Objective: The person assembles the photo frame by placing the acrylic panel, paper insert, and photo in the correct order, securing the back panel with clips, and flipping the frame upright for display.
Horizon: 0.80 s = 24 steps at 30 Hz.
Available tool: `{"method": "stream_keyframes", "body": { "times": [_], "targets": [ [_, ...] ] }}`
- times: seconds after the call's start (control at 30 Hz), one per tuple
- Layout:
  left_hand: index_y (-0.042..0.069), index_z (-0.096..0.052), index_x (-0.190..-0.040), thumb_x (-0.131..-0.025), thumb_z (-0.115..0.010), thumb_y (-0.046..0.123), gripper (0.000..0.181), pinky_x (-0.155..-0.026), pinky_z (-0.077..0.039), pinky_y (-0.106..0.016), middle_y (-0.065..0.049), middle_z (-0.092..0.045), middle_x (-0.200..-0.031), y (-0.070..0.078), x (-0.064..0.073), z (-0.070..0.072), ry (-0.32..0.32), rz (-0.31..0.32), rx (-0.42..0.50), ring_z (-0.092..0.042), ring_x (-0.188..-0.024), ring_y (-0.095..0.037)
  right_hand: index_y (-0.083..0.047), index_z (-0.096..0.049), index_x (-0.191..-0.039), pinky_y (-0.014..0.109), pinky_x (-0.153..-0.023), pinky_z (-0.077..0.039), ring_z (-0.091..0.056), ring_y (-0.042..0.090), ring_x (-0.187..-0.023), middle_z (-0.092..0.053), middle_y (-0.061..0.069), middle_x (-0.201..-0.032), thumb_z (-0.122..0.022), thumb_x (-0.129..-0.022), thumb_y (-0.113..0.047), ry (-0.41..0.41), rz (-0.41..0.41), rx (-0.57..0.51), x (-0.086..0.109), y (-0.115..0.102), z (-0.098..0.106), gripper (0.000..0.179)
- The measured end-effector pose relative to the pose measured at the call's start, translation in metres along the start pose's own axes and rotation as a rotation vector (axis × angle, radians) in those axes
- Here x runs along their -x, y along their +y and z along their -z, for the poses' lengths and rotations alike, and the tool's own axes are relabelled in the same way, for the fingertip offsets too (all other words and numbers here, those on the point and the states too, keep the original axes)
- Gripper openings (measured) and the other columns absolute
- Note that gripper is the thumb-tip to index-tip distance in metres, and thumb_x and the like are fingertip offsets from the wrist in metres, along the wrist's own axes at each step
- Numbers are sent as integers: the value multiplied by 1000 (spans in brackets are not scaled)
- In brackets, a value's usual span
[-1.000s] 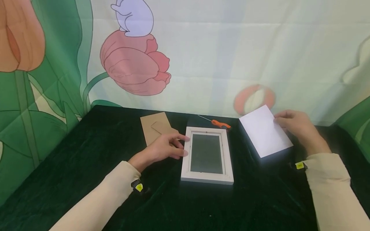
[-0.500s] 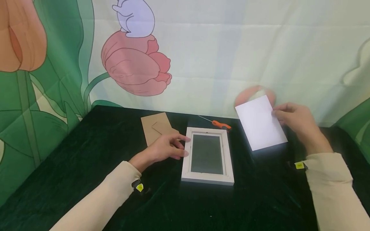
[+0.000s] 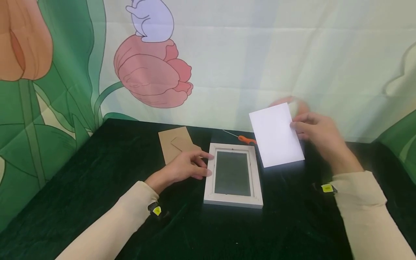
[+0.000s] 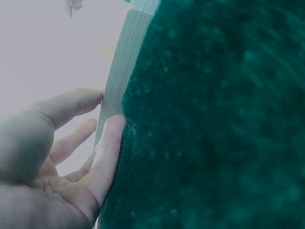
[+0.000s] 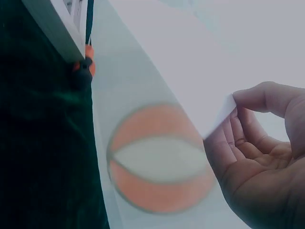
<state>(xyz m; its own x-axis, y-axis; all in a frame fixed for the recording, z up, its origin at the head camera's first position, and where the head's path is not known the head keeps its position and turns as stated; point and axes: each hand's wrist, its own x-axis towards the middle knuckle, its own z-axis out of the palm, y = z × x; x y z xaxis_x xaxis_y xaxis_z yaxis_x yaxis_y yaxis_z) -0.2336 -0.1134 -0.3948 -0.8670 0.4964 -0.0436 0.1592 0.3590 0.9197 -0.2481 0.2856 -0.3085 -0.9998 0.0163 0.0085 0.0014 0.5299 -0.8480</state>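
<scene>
A white picture frame (image 3: 210,187) lies on the dark green cloth, with a dark pane showing inside its border. My left hand (image 3: 183,166) rests its fingertips and thumb on the frame's left side. In the left wrist view, extended fingers touch the frame's pale side edge (image 4: 125,52). My right hand (image 3: 321,135) pinches a blank white sheet (image 3: 276,135) by its right edge, between thumb and fingers. The sheet is raised at the right of the frame, its lower left corner near the frame's right border. In the right wrist view the sheet (image 5: 186,52) slants away from the pinching fingertips.
A brown backing board (image 3: 168,142) with a stand flap lies behind my left hand, partly hidden. An orange-handled screwdriver (image 3: 246,139) lies behind the frame, its handle end covered by the sheet. A printed curtain (image 3: 221,72) hangs along the table's far edge.
My right hand has lifted the white sheet and carried it left, toward the frame. The sheet now overlaps the screwdriver's handle in the head view. My left hand stays in place on the frame.
</scene>
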Motion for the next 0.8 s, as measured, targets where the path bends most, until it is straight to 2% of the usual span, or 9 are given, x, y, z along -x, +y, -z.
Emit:
{"method": "stream_keyframes", "body": {
  "times": [0.1, 0.43, 0.6, 0.8],
  "targets": [
    [4, -63, -144, -94, -82, 13, 54, -86, -63, -39, -15, -68, -110, -2, -1, -1, -2, 3, -2, -72, -92, -28, -3, -56, -146, 33, -104, -53, -52, 28, -123, -49, 13, -149, -64, -104, -47, -20, 18, -10, 1, -1, -8, 61],
    [4, -62, -144, -95, -81, 13, 53, -88, -63, -39, -16, -66, -109, 0, -2, 0, -7, 1, 5, -73, -93, -28, 2, -59, -139, 24, -99, -54, -57, 32, -119, -56, 16, -144, -65, -106, -36, -61, 63, -76, 2, -7, -32, 51],
    [6, -63, -144, -95, -81, 14, 54, -87, -63, -38, -15, -67, -109, 1, -1, 0, -6, 14, 2, -73, -93, -27, 3, -61, -135, 23, -97, -55, -61, 32, -116, -61, 17, -140, -66, -106, -30, -84, 82, -97, 1, -5, -45, 45],
    [6, -63, -144, -95, -81, 15, 53, -87, -63, -38, -15, -67, -110, 1, -2, 0, -6, 7, 1, -73, -93, -27, 3, -63, -132, 28, -97, -57, -64, 33, -114, -63, 18, -138, -68, -105, -29, -102, 88, -99, 0, -6, -57, 43]
  ]
}}
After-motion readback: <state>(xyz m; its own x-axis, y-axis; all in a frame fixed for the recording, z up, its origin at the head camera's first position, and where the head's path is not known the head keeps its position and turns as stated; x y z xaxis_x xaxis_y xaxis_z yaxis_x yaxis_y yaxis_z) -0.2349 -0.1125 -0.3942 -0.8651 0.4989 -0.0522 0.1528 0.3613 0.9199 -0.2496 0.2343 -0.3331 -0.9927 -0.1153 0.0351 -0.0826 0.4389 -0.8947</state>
